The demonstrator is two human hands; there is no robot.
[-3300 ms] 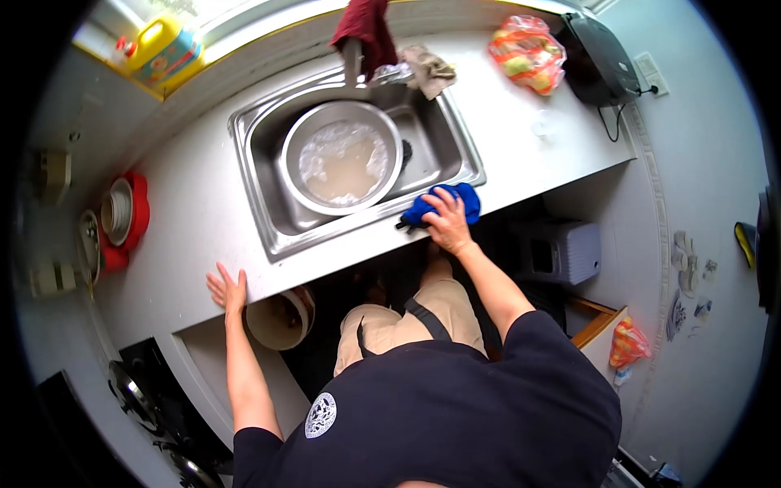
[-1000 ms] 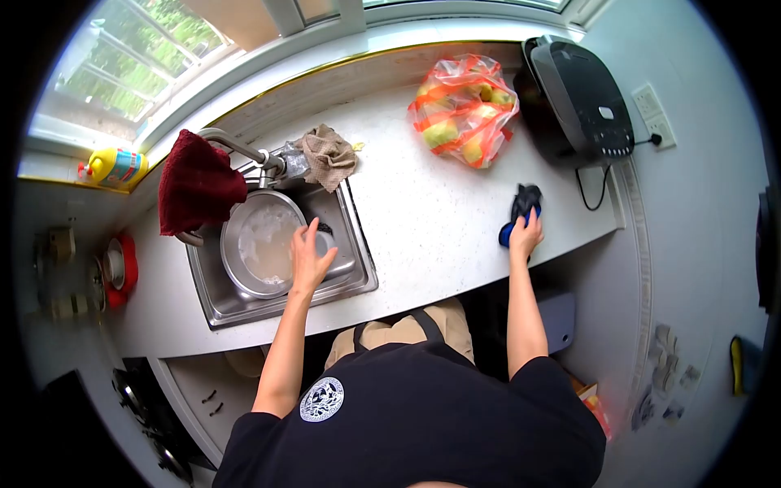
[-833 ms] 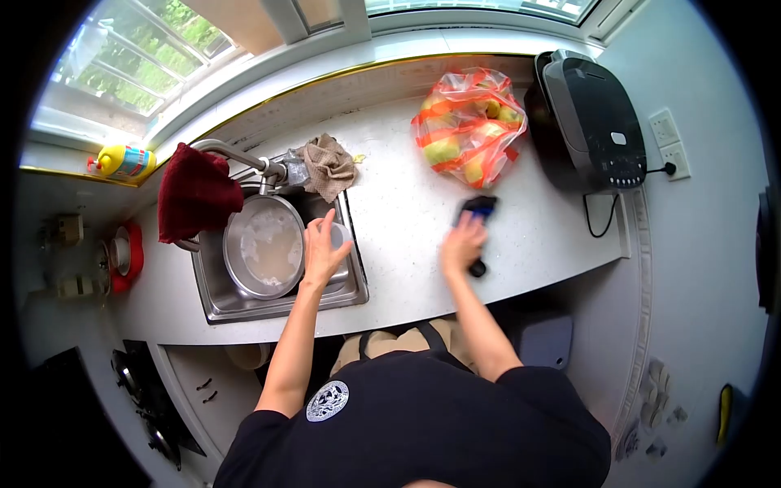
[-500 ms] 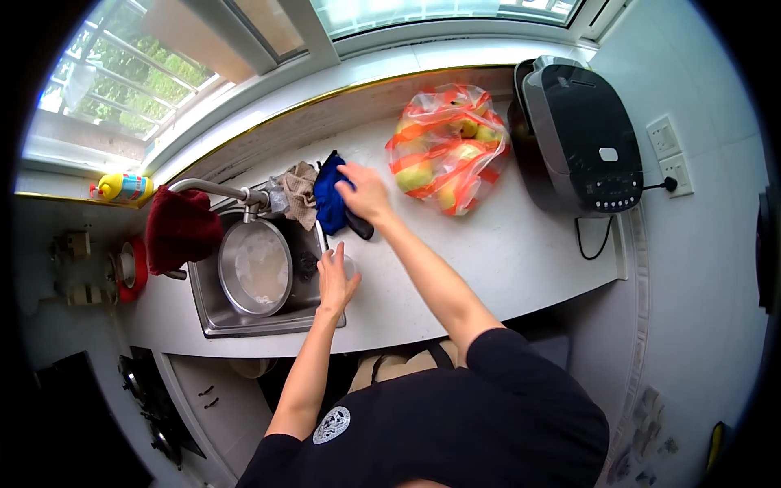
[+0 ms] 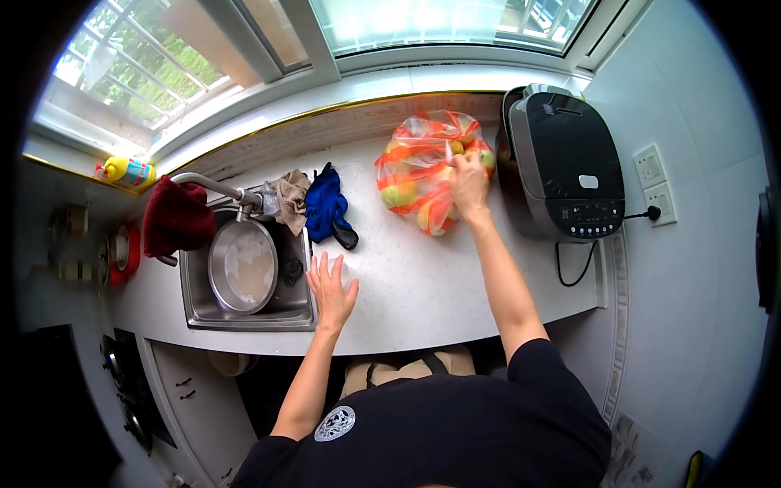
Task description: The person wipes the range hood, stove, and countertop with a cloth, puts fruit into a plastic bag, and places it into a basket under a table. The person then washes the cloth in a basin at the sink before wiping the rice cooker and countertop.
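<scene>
My right hand is closed on the front right of a clear plastic bag with orange stripes, which holds several yellow-green fruits. My left hand, fingers spread, is at the right edge of the sink, beside a small clear round item that it partly hides. A blue cloth with a black part lies crumpled on the counter right of the sink, touching a beige cloth. In the sink sits a metal basin of cloudy water.
A dark red cloth hangs over the faucet. A black cooker stands at the right of the counter, plugged into a wall socket. A yellow bottle is on the sill at the left; red bowls sit farther down.
The blue cloth was wiped across the counter and let go beside the sink. My right hand has since moved right and taken hold of the bag. My left hand's fingers have spread.
</scene>
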